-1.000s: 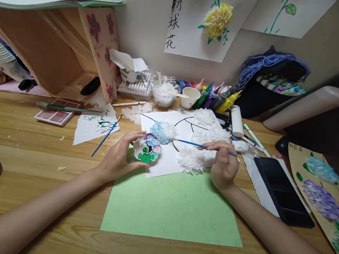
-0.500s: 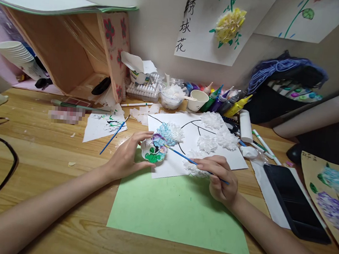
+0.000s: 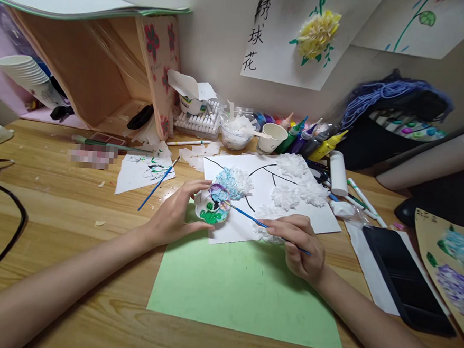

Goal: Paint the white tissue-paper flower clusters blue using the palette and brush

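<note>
"What differs from a second ago?"

"The tip of the blue paintbrush (image 3: 248,216). It is at the right rim of the palette (image 3: 213,205) now, away from the half-blue paper flower (image 3: 235,184) where the earlier frame has it. Compared with half a second ago, hardly anything differs."

"And the fingers?"

"The left hand (image 3: 178,207) has its thumb and fingers curved wide around the palette, gripping its rim, just in front of that flower. The right hand (image 3: 300,245) has its fingers closed in a pinch on the brush handle, partly hiding the lowest white flower (image 3: 267,213). Whether it touches those petals, I can't tell."

"Where are the edges?"

"The white sheet (image 3: 259,192) overlaps the far part of the green sheet (image 3: 247,297), and its right corner reaches past it over the worktop (image 3: 74,210). A second brush (image 3: 157,184) lies left of the left hand; a black tray (image 3: 400,270) sits well right of the right hand."

"Room to move?"

"Between the forearms, the green sheet spreads toward the person."
</note>
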Demonstrator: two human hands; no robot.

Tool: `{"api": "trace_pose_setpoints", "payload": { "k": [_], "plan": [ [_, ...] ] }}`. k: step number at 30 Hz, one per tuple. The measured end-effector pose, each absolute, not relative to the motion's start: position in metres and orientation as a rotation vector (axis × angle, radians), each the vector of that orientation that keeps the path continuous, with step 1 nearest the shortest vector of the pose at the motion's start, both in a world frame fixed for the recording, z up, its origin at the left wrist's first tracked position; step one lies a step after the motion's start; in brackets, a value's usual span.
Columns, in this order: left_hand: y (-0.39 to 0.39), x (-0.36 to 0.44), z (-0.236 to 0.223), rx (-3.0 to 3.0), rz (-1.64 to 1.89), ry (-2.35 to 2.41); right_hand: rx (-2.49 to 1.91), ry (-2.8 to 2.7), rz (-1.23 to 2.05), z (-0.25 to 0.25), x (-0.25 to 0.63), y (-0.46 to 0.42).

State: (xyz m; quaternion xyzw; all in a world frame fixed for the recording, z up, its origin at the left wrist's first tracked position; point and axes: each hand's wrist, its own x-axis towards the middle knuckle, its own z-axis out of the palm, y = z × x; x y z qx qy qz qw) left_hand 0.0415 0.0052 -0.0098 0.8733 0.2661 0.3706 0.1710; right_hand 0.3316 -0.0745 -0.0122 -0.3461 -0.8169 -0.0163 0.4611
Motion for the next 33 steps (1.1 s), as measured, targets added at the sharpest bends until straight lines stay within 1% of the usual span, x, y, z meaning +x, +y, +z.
{"api": "trace_pose_setpoints", "payload": {
  "k": [15,19,25,28,33],
  "plan": [
    [0.006,0.042,-0.010,2.483,1.047,0.722,-0.834,-2.082,-0.043,-0.008,0.329,-0.074],
    [0.006,0.041,-0.010,2.489,1.044,0.737,-0.830,-1.902,-0.042,-0.016,0.334,-0.079],
    [0.006,0.041,-0.010,2.498,1.041,0.775,-1.011,-1.467,-0.005,-0.023,0.335,-0.073],
    [0.006,0.041,-0.011,2.500,1.044,0.772,-1.023,-1.414,-0.004,-0.022,0.333,-0.067],
    [0.007,0.040,-0.011,2.499,1.054,0.759,-1.057,-1.495,-0.011,-0.024,0.334,-0.068]
  ]
}}
